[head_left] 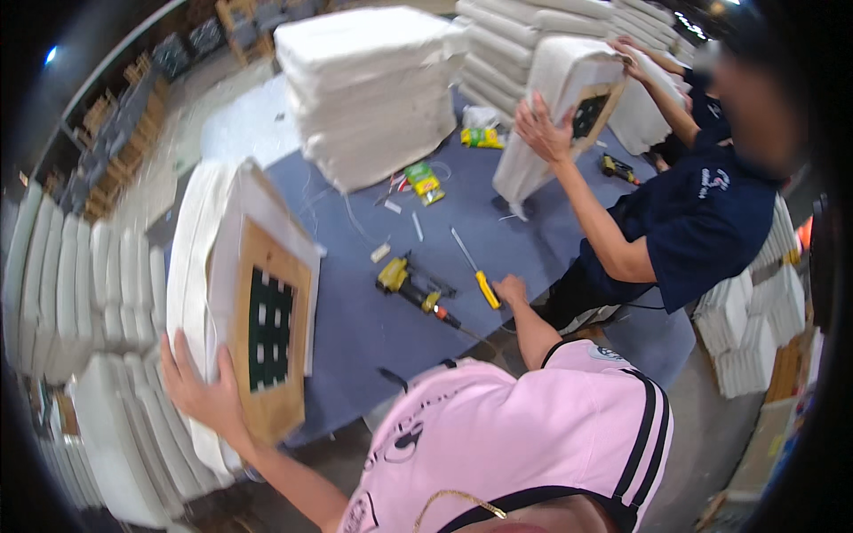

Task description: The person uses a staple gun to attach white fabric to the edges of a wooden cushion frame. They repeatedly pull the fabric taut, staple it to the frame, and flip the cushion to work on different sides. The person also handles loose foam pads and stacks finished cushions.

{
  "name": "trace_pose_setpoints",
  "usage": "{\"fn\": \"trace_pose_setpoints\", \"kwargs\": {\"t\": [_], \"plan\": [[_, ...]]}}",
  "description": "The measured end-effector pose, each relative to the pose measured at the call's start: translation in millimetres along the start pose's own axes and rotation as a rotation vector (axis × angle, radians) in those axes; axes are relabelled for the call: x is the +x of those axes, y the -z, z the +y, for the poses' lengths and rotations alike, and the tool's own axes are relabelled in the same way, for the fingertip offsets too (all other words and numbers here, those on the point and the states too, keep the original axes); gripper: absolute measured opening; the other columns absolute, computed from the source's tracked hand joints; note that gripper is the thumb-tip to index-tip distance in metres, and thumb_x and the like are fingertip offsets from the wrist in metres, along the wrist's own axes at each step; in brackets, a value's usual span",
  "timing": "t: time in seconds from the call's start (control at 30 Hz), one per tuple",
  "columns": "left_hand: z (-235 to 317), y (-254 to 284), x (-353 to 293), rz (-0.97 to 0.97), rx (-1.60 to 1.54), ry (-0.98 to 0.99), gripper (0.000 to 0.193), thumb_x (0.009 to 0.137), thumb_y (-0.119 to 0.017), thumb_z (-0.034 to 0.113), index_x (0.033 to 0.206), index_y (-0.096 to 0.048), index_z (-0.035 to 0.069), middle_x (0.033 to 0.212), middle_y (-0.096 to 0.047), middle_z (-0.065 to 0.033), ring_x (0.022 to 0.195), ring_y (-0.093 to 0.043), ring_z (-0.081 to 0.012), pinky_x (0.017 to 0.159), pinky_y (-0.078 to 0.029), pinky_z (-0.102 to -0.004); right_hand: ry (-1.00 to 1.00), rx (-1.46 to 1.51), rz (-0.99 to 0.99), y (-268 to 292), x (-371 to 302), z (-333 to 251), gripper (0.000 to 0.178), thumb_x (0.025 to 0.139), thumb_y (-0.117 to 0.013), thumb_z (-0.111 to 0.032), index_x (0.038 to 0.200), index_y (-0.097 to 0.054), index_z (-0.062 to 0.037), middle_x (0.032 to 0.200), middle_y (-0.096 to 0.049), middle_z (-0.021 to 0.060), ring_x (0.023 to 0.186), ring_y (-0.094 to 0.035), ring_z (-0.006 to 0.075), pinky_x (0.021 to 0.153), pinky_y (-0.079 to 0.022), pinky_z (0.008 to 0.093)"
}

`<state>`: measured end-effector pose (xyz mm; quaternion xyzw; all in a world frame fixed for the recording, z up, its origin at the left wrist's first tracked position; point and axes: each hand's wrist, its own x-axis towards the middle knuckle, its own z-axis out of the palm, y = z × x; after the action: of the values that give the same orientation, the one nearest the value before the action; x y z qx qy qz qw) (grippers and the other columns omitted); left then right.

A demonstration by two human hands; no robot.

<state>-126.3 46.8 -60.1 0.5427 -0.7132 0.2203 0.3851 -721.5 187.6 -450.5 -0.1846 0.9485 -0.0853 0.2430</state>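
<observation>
A white fabric-covered seat cushion (197,258) stands on its edge at the left of the table, its wooden base with dark webbing facing right. My left hand (206,395) holds its near lower side, fingers spread over the white cover. My right hand (511,291) is low over the table with its fingers curled, right beside the yellow handle of a screwdriver (486,289). Whether it touches the handle is hard to see. A yellow-black air stapler (409,286) with a hose lies between the cushion and the screwdriver.
Stacked white cushions (369,98) stand at the table's far side. Yellow-green packets (425,184) and small scraps lie on the blue-grey tabletop (355,346). At right a co-worker (702,213) holds another upright cushion (560,115), near a second stapler (619,169). More cushions (53,284) are piled left.
</observation>
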Motion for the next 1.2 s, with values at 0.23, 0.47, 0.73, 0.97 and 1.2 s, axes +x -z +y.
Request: {"fn": "trace_pose_setpoints", "kwargs": {"t": [0.23,0.47,0.73,0.97,1.2], "plan": [[8,48,-3,-0.175,-0.352,0.236,0.079,0.081,-0.082,0.037,0.149,-0.050,0.013,0.161,-0.034,-0.0202,0.146,-0.036,-0.0409,0.120,-0.028,-0.0490,0.559,0.530,0.188,16,-52,-84,0.054,0.090,-0.076,-0.028,0.134,-0.059,-0.0006,0.131,-0.063,0.0175,0.124,-0.059,0.0278,0.105,-0.047,0.0403],[6,79,-67,-0.437,-0.044,0.363,0.108,0.069,-0.088,0.039,0.157,-0.035,0.008,0.141,-0.056,-0.0197,0.128,-0.055,-0.0364,0.109,-0.039,-0.0472,0.922,0.901,-0.926,76,-295,-269,0.057,0.103,-0.063,-0.036,0.143,-0.052,0.0015,0.136,-0.063,0.0172,0.127,-0.059,0.0253,0.110,-0.044,0.0374],[34,78,-88,-0.363,0.009,0.327,0.099,0.066,-0.090,0.039,0.148,-0.048,0.005,0.124,-0.065,-0.0112,0.112,-0.061,-0.0291,0.097,-0.043,-0.0431,0.942,1.037,-1.254,54,-347,-323,0.079,0.098,-0.061,-0.058,0.147,-0.040,0.0006,0.136,-0.059,0.0134,0.125,-0.060,0.0253,0.107,-0.047,0.0424],[26,52,-46,-0.214,0.094,0.194,0.094,0.074,-0.085,0.043,0.145,-0.047,-0.006,0.120,-0.066,-0.0147,0.105,-0.062,-0.0295,0.089,-0.045,-0.0416,1.087,1.073,-1.261,70,-335,-407,0.064,0.102,-0.063,-0.043,0.138,-0.045,0.0077,0.117,-0.064,0.0133,0.103,-0.069,0.0213,0.092,-0.057,0.0361],[56,-29,6,-0.268,0.139,0.393,0.094,0.080,-0.081,0.047,0.147,-0.043,-0.007,0.126,-0.063,-0.0191,0.110,-0.061,-0.0325,0.090,-0.046,-0.0443,1.408,0.785,-0.402,127,-311,-442,0.047,0.100,-0.066,-0.044,0.114,-0.069,0.0006,0.100,-0.070,0.0047,0.085,-0.067,0.0113,0.071,-0.051,0.0234]]}}
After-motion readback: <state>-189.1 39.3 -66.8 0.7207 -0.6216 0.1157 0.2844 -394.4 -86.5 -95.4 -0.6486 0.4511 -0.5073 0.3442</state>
